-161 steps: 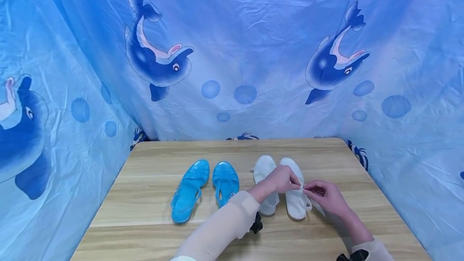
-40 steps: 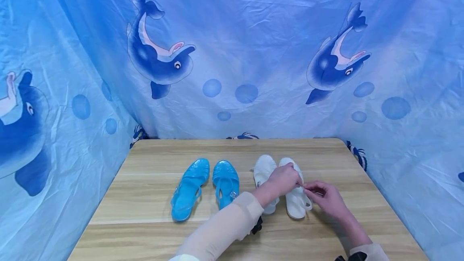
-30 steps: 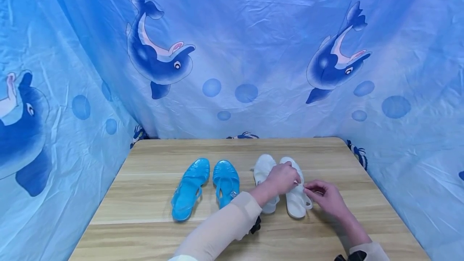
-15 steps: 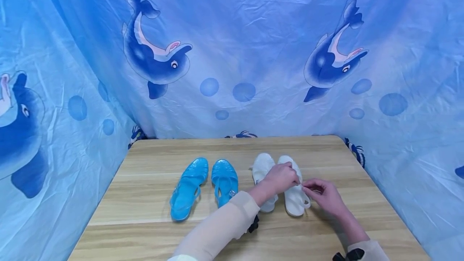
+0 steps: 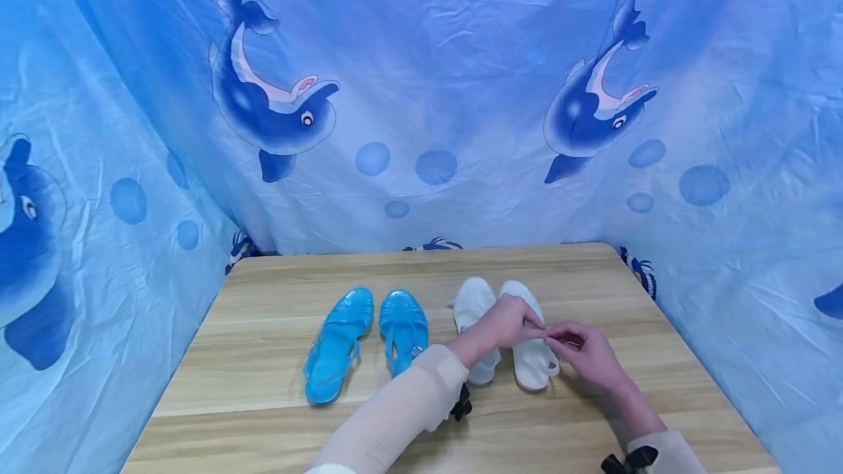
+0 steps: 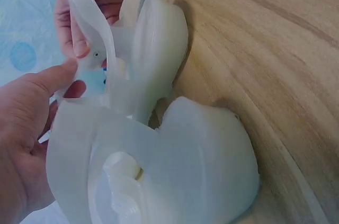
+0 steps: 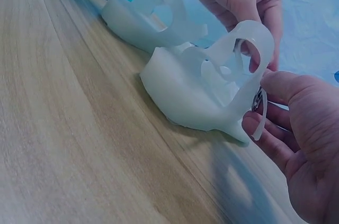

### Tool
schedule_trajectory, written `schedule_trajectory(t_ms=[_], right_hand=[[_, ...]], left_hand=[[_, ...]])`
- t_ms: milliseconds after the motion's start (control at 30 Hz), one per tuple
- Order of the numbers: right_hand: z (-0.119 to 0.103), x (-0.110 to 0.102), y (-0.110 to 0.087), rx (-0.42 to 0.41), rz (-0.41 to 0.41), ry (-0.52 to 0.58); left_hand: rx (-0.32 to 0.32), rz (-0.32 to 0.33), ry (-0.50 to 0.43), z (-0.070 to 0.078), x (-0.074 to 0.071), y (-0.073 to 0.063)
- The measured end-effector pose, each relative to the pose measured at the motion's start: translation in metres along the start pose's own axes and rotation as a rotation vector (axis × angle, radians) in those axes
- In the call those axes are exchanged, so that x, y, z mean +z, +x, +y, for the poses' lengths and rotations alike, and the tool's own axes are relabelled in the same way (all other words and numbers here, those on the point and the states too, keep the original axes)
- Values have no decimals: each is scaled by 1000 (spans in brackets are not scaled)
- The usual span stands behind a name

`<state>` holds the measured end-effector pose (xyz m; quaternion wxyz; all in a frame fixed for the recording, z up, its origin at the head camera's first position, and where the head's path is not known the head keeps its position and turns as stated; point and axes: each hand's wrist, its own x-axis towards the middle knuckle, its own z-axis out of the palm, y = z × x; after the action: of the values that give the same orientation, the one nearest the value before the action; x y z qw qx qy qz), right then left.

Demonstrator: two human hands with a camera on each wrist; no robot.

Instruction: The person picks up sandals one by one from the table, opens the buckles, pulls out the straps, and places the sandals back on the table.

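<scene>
Both hands meet over the right white sandal (image 5: 532, 366), which lies sole down on the wooden table. My left hand (image 5: 506, 322) reaches across the left white sandal (image 5: 471, 303) and pinches at the right sandal's ankle strap. From the other side, my right hand (image 5: 590, 357) pinches the same strap (image 7: 260, 57) by its small metal buckle (image 7: 258, 100); a loose strap end (image 7: 259, 130) hangs by its fingers. A small hole shows in the translucent strap in the left wrist view. The left fingertips are partly hidden in both wrist views.
Left of the white pair stand two blue jelly sandals (image 5: 339, 348), the right one partly covered by the left sleeve (image 5: 402, 401). A blue cloth with dolphins (image 5: 395, 93) hangs behind and beside the wooden table (image 5: 250, 357).
The hands stay at the same strap of the right white sandal. Their fingertips, slightly apart a second ago, now meet. The whole scene shifts slightly left as the head camera turns.
</scene>
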<state>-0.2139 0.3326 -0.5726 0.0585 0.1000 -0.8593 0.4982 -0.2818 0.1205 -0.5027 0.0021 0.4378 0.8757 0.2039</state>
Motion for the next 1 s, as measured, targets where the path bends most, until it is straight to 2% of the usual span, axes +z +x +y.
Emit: schedule_trajectory(t_ms=[233, 400, 700, 800, 1000], right_hand=[[8, 1, 3, -50, 1, 23], [13, 2, 3, -54, -11, 43], [11, 2, 2, -27, 14, 62], [11, 2, 1, -27, 10, 60], [13, 2, 1, -35, 11, 58]], left_hand=[[-29, 5, -104, -8, 2, -4], [-78, 20, -169, -9, -1, -8], [-94, -8, -231, -11, -2, -10], [-87, -19, -210, -13, -2, -10], [-97, -18, -228, -16, -1, -10]])
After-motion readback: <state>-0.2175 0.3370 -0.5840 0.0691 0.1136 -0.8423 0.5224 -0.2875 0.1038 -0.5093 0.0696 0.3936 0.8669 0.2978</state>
